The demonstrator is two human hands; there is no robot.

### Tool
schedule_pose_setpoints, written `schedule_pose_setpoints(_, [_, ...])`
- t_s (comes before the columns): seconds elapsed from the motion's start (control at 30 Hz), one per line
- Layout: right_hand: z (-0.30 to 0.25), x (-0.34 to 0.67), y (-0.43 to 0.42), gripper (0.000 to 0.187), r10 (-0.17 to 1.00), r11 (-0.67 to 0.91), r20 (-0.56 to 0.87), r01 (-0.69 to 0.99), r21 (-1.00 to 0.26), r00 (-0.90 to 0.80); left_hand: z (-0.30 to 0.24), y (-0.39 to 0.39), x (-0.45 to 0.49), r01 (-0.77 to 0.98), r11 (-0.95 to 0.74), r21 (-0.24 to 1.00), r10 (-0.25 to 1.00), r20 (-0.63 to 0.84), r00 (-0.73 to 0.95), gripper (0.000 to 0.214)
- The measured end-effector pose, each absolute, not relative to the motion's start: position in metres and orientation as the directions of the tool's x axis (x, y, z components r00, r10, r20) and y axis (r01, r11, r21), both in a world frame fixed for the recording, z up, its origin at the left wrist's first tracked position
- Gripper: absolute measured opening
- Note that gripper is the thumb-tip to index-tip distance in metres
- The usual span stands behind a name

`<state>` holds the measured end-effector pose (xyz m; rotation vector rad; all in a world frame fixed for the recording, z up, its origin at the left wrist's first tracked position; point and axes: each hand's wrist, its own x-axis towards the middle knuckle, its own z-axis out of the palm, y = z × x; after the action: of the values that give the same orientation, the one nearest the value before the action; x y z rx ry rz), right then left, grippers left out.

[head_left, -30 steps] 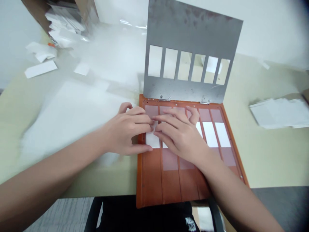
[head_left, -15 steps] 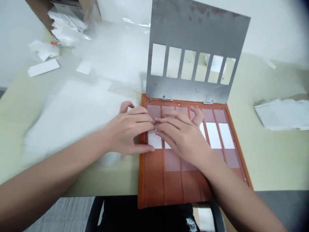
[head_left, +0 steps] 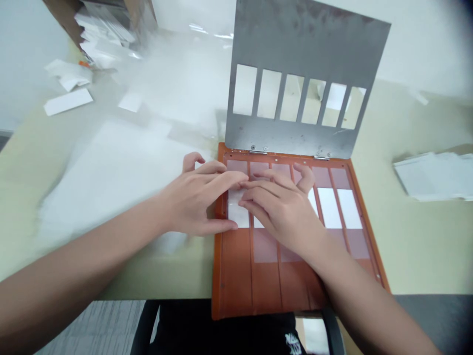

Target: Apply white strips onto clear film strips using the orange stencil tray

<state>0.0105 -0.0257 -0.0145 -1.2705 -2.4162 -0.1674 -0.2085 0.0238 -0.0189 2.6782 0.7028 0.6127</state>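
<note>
On an orange hinged tray [head_left: 236,281], white paper strips [head_left: 238,215] lie in its lanes.
The left hand [head_left: 195,197] and right hand [head_left: 283,212] curve partly open, fingertips [head_left: 231,180] meeting over the left strips, any grip unclear; a steel stencil plate [head_left: 295,138] stands behind.

The left hand's [head_left: 192,202] fingers [head_left: 225,181] have straightened toward the right hand [head_left: 281,214].

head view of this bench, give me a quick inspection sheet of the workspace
surface: pale green table, blurred white sheeting on its left part
job's things: orange board with ribbed lanes, white strips lying in them; hinged steel plate with six windows stands up behind
clutter: white paper stack at right, loose white slips at upper left
grippers: left hand and right hand over the white strips, fingertips nearly meeting
cables: nothing seen
surroundings: cardboard box at upper left, dark clothing below the table edge
</note>
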Motion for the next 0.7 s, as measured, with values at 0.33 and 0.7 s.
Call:
schedule_pose_setpoints(0.33, [-0.0134,0.0098,-0.0262,0.022,0.793,0.555,0.378,0.822,-0.128,-0.477,-0.0217,0.0229,-0.2068,0.437,-0.800,0.413,0.572,0.300,0.763,0.054])
schedule_pose_setpoints(0.7, [-0.0107,0.0092,-0.0264,0.025,0.847,0.510,0.303,0.829,-0.230,-0.437,-0.0245,0.0228,-0.2054,0.460,-0.772,0.439,0.612,0.320,0.723,0.054])
